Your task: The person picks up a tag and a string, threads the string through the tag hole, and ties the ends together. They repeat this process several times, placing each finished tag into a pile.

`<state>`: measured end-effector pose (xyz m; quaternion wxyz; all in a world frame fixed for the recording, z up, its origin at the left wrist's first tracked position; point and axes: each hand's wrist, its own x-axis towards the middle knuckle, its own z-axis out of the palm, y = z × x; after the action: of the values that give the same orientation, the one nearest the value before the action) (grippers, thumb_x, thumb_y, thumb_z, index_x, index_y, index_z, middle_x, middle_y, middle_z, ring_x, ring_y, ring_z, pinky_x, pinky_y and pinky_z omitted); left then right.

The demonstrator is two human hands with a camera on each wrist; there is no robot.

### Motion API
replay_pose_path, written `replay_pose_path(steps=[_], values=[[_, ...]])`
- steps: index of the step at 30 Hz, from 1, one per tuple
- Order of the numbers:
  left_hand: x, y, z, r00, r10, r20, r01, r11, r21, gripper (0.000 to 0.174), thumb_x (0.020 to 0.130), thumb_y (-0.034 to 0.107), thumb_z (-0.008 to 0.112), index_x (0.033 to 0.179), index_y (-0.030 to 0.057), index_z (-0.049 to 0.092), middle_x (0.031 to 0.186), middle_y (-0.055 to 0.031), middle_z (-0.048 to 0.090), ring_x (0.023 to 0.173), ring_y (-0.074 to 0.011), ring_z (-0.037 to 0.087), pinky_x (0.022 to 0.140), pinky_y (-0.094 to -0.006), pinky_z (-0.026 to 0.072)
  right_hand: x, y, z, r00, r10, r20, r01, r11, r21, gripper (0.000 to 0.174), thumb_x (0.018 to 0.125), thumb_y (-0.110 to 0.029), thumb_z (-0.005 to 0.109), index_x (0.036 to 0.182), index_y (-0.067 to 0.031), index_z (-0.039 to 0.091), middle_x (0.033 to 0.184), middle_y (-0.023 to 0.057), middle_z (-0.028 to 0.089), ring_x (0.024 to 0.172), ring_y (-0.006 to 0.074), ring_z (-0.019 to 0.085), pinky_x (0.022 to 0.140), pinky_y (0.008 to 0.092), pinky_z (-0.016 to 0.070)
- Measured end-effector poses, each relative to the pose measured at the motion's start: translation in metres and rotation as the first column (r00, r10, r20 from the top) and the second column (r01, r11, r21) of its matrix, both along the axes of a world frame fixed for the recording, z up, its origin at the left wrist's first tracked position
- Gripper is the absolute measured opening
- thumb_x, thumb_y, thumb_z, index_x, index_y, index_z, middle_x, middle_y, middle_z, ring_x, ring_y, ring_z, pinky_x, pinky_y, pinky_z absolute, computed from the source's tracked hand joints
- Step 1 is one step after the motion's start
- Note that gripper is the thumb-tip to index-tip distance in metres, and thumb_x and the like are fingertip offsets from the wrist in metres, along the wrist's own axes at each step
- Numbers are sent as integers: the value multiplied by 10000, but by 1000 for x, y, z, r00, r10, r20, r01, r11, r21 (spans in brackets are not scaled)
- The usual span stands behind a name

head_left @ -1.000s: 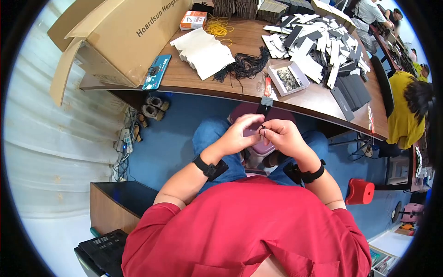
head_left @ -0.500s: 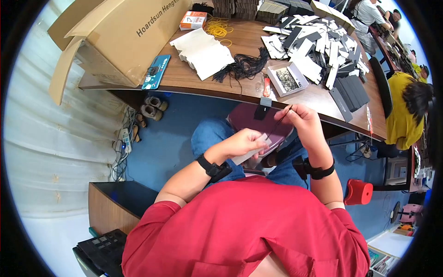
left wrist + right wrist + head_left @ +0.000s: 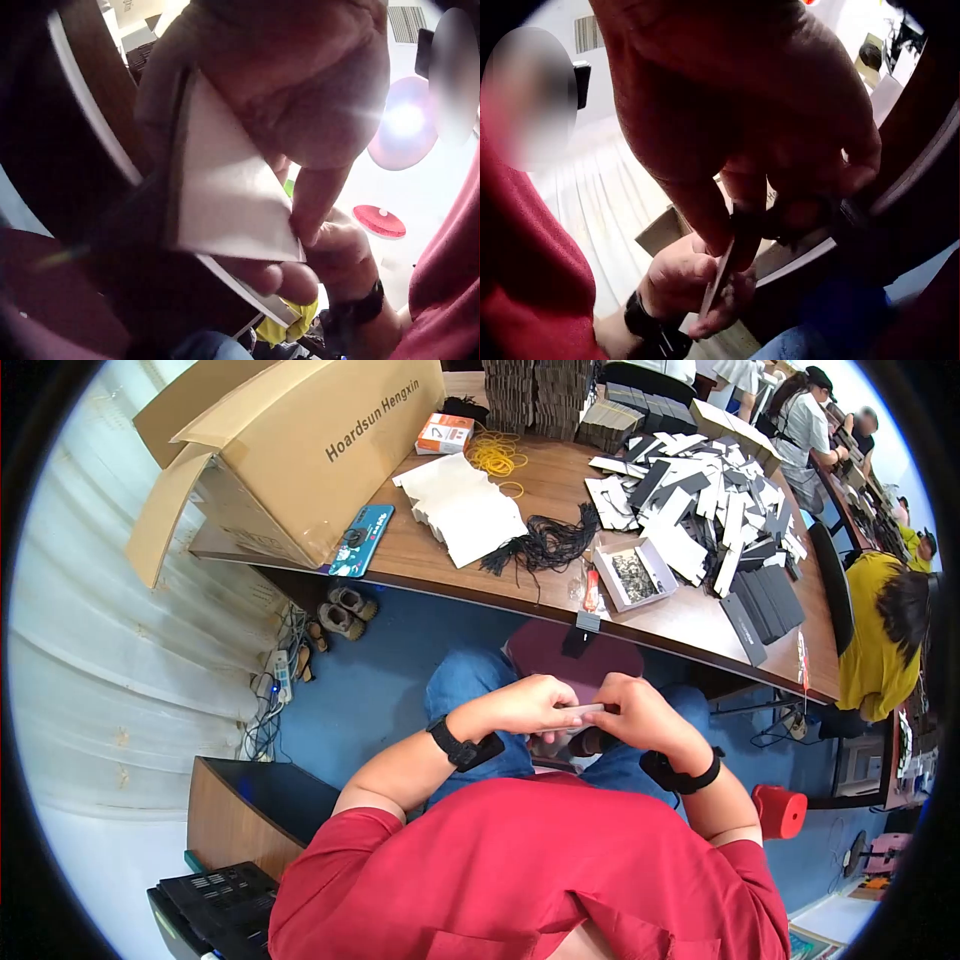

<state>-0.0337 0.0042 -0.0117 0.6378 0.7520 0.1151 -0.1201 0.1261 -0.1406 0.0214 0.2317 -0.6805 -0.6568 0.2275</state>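
Over the lap, a thin white card (image 3: 582, 710) is pinched between both hands. My left hand (image 3: 540, 703) grips one end with thumb and fingers. At the other end my right hand (image 3: 645, 712) pinches it, fingers bent downward. The left wrist view shows the card's pale face (image 3: 229, 195) broadly, with fingertips at its lower corner. In the right wrist view only the card's thin edge (image 3: 718, 281) shows between the hands. The black cord seen earlier is hidden by the fingers now.
On the desk (image 3: 560, 470) lie black cords (image 3: 545, 545), a stack of white sheets (image 3: 462, 510), a small box (image 3: 655, 596) of little pieces, and a heap of black and white cards (image 3: 690, 510). A carton (image 3: 330, 460) stands left. A black-and-grey clip-like piece (image 3: 582, 630) sits at the desk edge.
One second ago the hands were together at a dark cord. Then the right hand drew the cord up and away from the card. Now it is back down, gripping the card beside the left hand.
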Motion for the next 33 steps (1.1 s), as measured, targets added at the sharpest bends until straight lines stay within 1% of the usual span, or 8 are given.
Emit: replay_pose_path(steps=[3, 4, 8, 15, 22, 25, 29, 33], values=[[5, 15, -6, 888, 142, 437, -265, 935, 235, 261, 838, 246, 629, 934, 3, 636, 885, -137, 656, 827, -216, 643, 723, -333, 500, 33, 10, 9, 990, 120, -79, -107, 982, 158, 162, 766, -144, 685, 835, -2, 646, 753, 130, 611, 720, 287, 595, 673, 369, 471], [5, 27, 5, 849, 269, 454, -383, 906, 179, 264, 821, 247, 639, 936, 10, 639, 915, -144, 650, 871, -247, 633, 760, -345, 488, 42, 8, 21, 966, -175, -188, 172, 985, -34, 136, 797, -141, 657, 832, -10, 648, 747, 94, 620, 731, 206, 599, 691, 338, 471], [1, 98, 12, 627, 329, 706, -779, 290, 556, 200, 801, 153, 648, 947, 17, 652, 969, -129, 635, 904, -302, 594, 819, -362, 473, 160, 18, 43, 611, -421, -670, 598, 801, 42, 260, 882, -307, 585, 958, -66, 647, 861, 7, 643, 856, 129, 568, 792, 256, 403], [5, 149, -10, 757, 245, 606, -608, -77, 790, 142, 761, 141, 652, 844, 31, 621, 896, -129, 586, 887, -316, 550, 776, -428, 478, 190, 29, 6, 593, -475, -650, 787, 513, 343, 546, 891, -235, 608, 1346, -22, 394, 1260, 148, 496, 1092, 182, 493, 939, 291, 391], [7, 152, -3, 742, 319, 590, -634, 50, 771, 277, 723, 121, 652, 971, -2, 640, 943, -177, 581, 925, -360, 553, 822, -427, 481, 111, 34, -52, 630, -672, -390, 742, 370, 559, 400, 810, -46, 580, 1205, -28, 522, 1159, 139, 543, 1097, 254, 491, 936, 378, 392], [1, 149, 7, 714, 322, 622, -656, -2, 755, 311, 705, 120, 663, 985, -14, 642, 974, -192, 569, 918, -361, 559, 823, -420, 478, 56, 32, -20, 737, -674, 51, 319, 413, 853, 396, 734, 25, 572, 1128, -10, 548, 1120, 163, 536, 1077, 332, 477, 952, 414, 361], [-6, 116, 21, 508, 339, 792, -856, 96, 508, 319, 706, 110, 706, 993, -16, 647, 916, -134, 569, 823, -259, 577, 731, -323, 481, -1, 34, -8, 900, -263, -349, 424, 716, 554, 406, 798, 2, 612, 1194, -9, 525, 1054, 120, 596, 839, 202, 593, 740, 282, 478], [-1, 30, 12, 638, 256, 727, -702, 581, 412, 353, 695, 113, 730, 1016, 3, 632, 937, -77, 559, 832, -181, 552, 687, -278, 460, -26, 42, -10, 478, -183, -859, 496, 864, 92, 323, 931, -90, 521, 1238, -3, 468, 1017, 69, 609, 695, 81, 552, 614, 223, 466]])
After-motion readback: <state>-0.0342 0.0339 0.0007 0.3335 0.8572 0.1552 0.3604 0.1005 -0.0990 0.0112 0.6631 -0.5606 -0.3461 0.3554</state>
